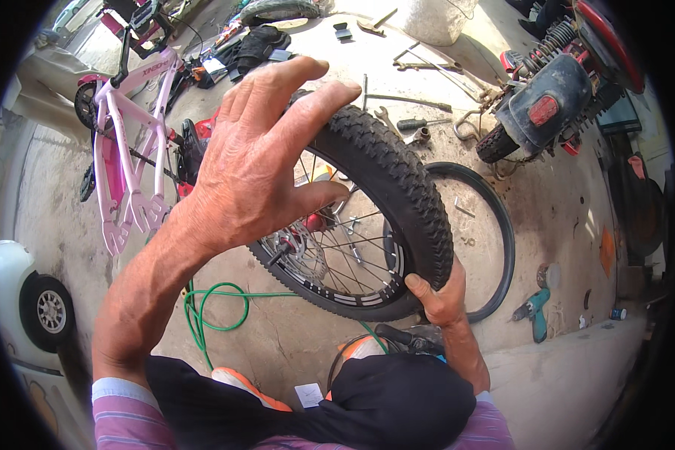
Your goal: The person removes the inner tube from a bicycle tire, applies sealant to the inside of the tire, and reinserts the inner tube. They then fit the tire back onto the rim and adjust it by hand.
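A bicycle wheel with a knobby black tyre point(425, 217) is tilted in front of my knees, its spokes and disc rotor facing up toward me. My right hand point(441, 298) grips the tyre at its near right side, thumb on the sidewall. My left hand point(255, 161) is spread over the far left part of the wheel, fingers stretched out and thumb apart. It hides a section of rim and tyre; whether the palm touches them I cannot tell. Behind the wheel, a thin smooth black tyre or tube point(507, 232) lies on the floor.
A pink bicycle frame point(131, 127) stands at left, near a white toy car point(22, 300). A green hose point(202, 319) coils on the concrete. Beyond the wheel lie a screwdriver point(420, 124) and a hammer point(376, 24). To the right are a teal drill point(535, 311) and a parked motorbike point(551, 101).
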Available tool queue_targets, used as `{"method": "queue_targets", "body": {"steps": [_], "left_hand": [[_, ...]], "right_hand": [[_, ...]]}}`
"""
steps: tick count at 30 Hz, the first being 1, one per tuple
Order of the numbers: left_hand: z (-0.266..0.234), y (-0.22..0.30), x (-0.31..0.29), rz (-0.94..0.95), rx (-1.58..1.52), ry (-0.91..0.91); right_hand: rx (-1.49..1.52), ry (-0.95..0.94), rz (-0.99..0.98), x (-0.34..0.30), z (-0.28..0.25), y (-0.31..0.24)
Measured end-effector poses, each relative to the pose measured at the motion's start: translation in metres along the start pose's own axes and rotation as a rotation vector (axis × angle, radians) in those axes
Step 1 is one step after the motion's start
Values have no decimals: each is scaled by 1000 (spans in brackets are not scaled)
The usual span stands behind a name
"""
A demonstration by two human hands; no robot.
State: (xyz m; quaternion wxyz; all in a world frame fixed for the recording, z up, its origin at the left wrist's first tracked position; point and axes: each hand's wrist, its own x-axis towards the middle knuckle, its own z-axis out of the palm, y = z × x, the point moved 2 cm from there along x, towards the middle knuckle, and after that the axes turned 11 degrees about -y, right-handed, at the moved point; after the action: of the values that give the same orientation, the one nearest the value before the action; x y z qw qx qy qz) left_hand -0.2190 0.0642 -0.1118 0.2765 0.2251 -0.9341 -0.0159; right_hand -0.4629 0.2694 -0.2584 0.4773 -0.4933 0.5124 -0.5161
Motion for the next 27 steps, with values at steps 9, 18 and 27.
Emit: {"method": "queue_targets", "body": {"steps": [9, 18, 27], "left_hand": [[-51, -28, -27, -205, -213, -412], [-54, -50, -33, -294, -498, -493], [-47, -89, -31, -400, -722, -652]], "right_hand": [[-693, -402, -125, 108, -30, -142], [-708, -505, -137, 138, -23, -135], [-814, -467, -190, 148, -12, -132]]}}
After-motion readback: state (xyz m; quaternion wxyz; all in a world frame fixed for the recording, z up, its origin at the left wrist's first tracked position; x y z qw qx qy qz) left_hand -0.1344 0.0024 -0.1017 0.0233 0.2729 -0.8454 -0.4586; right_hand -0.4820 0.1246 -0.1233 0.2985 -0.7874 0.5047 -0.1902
